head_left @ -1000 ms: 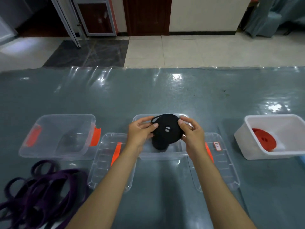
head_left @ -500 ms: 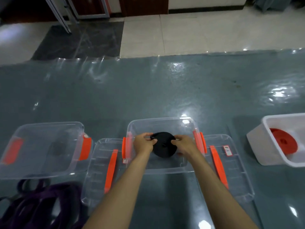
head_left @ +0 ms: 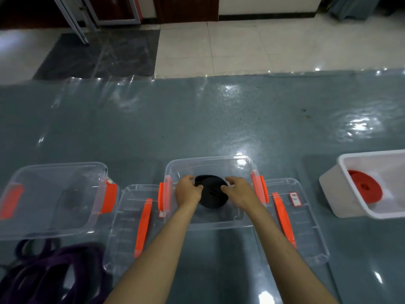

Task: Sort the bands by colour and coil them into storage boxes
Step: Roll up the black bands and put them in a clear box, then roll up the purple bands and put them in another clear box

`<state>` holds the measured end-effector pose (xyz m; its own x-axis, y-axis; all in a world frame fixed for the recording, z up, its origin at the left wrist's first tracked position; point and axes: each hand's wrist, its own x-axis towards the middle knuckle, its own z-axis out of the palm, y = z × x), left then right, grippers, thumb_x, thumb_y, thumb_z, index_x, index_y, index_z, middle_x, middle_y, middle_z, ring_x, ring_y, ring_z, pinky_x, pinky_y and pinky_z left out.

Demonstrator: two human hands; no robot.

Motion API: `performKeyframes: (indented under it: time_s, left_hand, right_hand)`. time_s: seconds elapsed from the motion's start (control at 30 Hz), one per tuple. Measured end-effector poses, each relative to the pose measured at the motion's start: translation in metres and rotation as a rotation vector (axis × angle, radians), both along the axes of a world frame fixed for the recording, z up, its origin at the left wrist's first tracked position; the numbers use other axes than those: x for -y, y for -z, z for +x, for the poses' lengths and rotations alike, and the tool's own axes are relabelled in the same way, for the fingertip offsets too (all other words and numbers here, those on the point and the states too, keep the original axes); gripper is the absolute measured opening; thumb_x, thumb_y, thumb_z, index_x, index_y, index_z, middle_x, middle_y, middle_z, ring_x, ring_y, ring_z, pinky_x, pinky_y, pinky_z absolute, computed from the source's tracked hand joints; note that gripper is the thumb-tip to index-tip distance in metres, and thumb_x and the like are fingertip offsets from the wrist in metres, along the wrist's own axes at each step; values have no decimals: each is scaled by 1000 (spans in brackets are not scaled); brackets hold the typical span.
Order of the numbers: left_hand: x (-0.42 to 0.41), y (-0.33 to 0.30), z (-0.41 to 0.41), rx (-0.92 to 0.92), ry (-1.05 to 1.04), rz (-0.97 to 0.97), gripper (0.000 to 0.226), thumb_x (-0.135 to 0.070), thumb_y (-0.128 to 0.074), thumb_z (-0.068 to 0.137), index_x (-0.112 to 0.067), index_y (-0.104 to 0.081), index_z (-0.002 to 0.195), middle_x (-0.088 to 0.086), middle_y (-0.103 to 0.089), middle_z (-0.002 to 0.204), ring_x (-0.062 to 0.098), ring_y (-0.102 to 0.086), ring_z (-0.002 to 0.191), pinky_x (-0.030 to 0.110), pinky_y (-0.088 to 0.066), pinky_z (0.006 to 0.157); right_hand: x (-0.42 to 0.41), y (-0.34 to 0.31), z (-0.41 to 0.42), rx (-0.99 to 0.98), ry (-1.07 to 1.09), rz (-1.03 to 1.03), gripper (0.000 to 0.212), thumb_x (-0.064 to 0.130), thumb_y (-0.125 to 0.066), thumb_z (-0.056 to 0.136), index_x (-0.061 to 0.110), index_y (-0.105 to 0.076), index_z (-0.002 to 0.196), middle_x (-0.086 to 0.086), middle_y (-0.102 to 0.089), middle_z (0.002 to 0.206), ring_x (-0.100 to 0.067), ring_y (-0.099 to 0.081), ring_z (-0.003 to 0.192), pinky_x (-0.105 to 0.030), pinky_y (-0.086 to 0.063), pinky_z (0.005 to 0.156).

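Left hand (head_left: 189,191): we grip the black coil (head_left: 212,195) at its 9 o'clock edge.
Right hand (head_left: 238,191): we grip its 3 o'clock edge.
Black coil: inside the middle box (head_left: 209,165).
Purple bands (head_left: 51,273): loose on the surface (head_left: 197,128), at 8 o'clock.
Red coil (head_left: 363,189): in the white bin (head_left: 341,202), at 3 o'clock.

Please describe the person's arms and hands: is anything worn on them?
Both forearms are bare right up to the bottom edge of the picture; no sleeve shows. The left hand and right hand wear no gloves, and no watch, ring or bracelet is visible.
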<state>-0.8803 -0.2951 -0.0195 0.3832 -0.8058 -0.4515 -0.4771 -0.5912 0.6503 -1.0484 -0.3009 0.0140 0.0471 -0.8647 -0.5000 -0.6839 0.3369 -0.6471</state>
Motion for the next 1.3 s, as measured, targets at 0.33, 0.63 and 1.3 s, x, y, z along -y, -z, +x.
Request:
performKeyframes:
  time_s: [0.33,0.63,1.3]
  left_hand:
    - [-111,-100,22,470,638,-374,29,-25,-60,102,-18,-71,128,4,-70,122,26,-65,113,42,-53,95]
    - [-256,-116,33,837,611,-251,26,-26,-68,92,-25,-73,118,-2,-72,117,27,-67,114,43,-51,97]
    - [-342,-39,286,741,753,16,40,-41,-56,102,-28,-56,140,-3,-51,144,22,-44,137,41,-41,105]
  right_hand:
    - [-132,-83,-26,-378,-342,-599,28,18,-64,98,17,-70,126,-2,-68,125,-29,-63,113,-42,-54,88]
    - [-229,-84,-30,-412,-394,-546,30,29,-58,103,25,-66,132,5,-65,130,-22,-62,119,-38,-53,92]
    - [-295,-40,197,-312,-451,-398,33,33,-60,101,30,-66,133,4,-68,131,-24,-66,119,-36,-54,96]
